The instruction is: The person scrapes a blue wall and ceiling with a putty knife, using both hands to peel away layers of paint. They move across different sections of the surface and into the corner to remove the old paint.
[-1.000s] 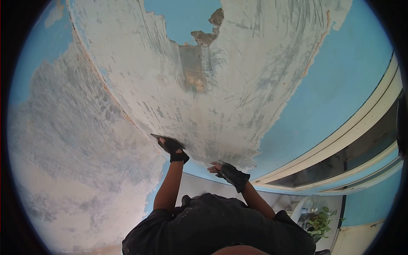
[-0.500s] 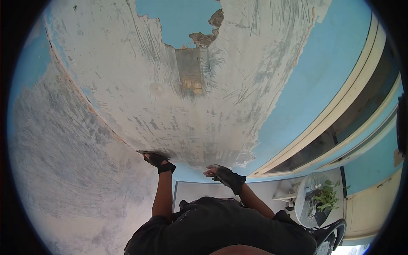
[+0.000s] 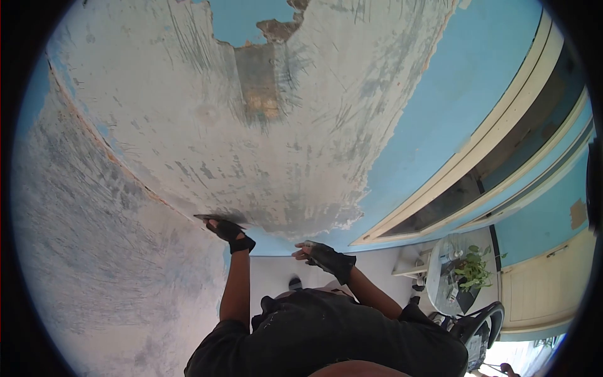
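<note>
My left hand (image 3: pixel 224 232), in a black fingerless glove, is closed on a thin flat trowel (image 3: pixel 241 226). The dark blade lies against the wall (image 3: pixel 264 176), close to the corner, and the hand hides much of the tool. To its right, my right hand (image 3: pixel 319 254) wears a similar glove. Its fingers are loosely stretched and partly bent, and nothing shows in them. It hovers near the lower edge of the pale plastered patch. Grey streaks and scratches cover that patch, and torn blue paint borders it.
A cracked corner line (image 3: pixel 119 163) separates the scratched left wall (image 3: pixel 94 239). To the right are a cream window frame (image 3: pixel 452 169), a round glass table (image 3: pixel 440 289) with a potted plant (image 3: pixel 472 270), and a black chair (image 3: pixel 483 323). A cream door (image 3: pixel 540 292) stands beyond.
My view has shifted, so the wall sits higher and further left. My left hand and the trowel remain by the corner; my right hand stays held out with fingers loose.
</note>
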Available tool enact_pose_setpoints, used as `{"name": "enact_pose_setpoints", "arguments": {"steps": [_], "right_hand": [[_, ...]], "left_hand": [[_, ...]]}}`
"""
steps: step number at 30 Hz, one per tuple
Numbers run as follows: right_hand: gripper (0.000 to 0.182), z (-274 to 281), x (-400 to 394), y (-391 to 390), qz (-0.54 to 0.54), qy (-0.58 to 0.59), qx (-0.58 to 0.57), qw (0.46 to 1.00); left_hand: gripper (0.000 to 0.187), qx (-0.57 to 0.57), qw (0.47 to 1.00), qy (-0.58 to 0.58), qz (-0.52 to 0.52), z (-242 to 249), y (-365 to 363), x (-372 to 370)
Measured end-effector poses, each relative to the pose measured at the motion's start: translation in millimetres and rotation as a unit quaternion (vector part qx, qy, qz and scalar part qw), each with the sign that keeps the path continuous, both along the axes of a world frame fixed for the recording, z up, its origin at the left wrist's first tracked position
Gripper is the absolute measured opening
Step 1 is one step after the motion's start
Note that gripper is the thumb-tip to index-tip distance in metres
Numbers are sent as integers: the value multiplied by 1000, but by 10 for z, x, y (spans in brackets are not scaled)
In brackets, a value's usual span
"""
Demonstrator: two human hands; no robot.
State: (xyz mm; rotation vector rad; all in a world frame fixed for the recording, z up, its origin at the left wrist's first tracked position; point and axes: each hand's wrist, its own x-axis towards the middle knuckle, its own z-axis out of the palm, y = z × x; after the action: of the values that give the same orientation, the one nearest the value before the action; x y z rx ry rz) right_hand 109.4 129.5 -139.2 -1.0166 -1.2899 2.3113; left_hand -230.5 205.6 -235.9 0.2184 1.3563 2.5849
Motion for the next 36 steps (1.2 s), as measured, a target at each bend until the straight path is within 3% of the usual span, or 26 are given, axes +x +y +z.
{"name": "enact_pose_setpoints", "arguments": {"steps": [1,2,4,6,7,11,12,14,16,18,19,22,23,25,28,30,32,33,36], "right_hand": [[59,7,38,-23,-4,5,-1,1000],[59,20,86,-51,-3,4,-5,1000],[59,70,209,-108,-4,-7,4,1000],[58,55,357,-136,0,-11,0,1000],[58,54,449,-163,-1,-8,5,1000],[58,241,880,-184,-2,-17,20,1000],[58,260,1001,-216,-12,-14,17,1000],[56,132,1275,-255,-45,-5,22,999],[55,294,1548,-353,-52,-7,14,999],[54,260,1841,-436,-50,-11,3,999],[55,227,1985,-474,-53,-30,19,998],[55,96,2351,-568,-69,-61,31,995],[55,88,2436,-604,-82,-53,24,995],[55,110,2553,-697,-94,-46,18,994],[55,226,2699,-709,-96,-16,4,995],[54,247,2760,-695,-93,-16,-2,996],[54,259,2859,-671,-96,-6,2,995],[54,256,2911,-652,-104,1,10,994],[54,269,3016,-613,-124,18,16,992]], "left_hand": [[70,-85,995,53,28,-57,-15,154],[71,-26,998,38,-31,-116,-25,355],[71,-71,996,45,-27,213,-71,933],[71,-41,991,83,-96,64,-80,1270],[72,-77,990,51,-108,587,-224,1647],[73,-48,983,85,-153,567,-171,2285],[73,-75,984,82,-137,552,-117,2346],[74,-21,989,42,-142,593,-51,2336],[69,-45,995,49,-72,323,119,2179],[63,13,996,17,-88,75,208,1915],[58,85,983,-78,-145,236,121,1936],[62,61,965,-127,-220,881,-143,2508],[65,45,977,-69,-195,265,142,2538],[65,11,987,-14,-158,723,6,3360],[71,46,984,0,-173,910,16,3929],[76,82,980,-7,-181,954,89,3964],[77,-58,991,67,-98,854,179,3704],[74,-49,995,51,-75,714,266,3487],[68,116,977,-102,-148,1005,107,2994]]}}
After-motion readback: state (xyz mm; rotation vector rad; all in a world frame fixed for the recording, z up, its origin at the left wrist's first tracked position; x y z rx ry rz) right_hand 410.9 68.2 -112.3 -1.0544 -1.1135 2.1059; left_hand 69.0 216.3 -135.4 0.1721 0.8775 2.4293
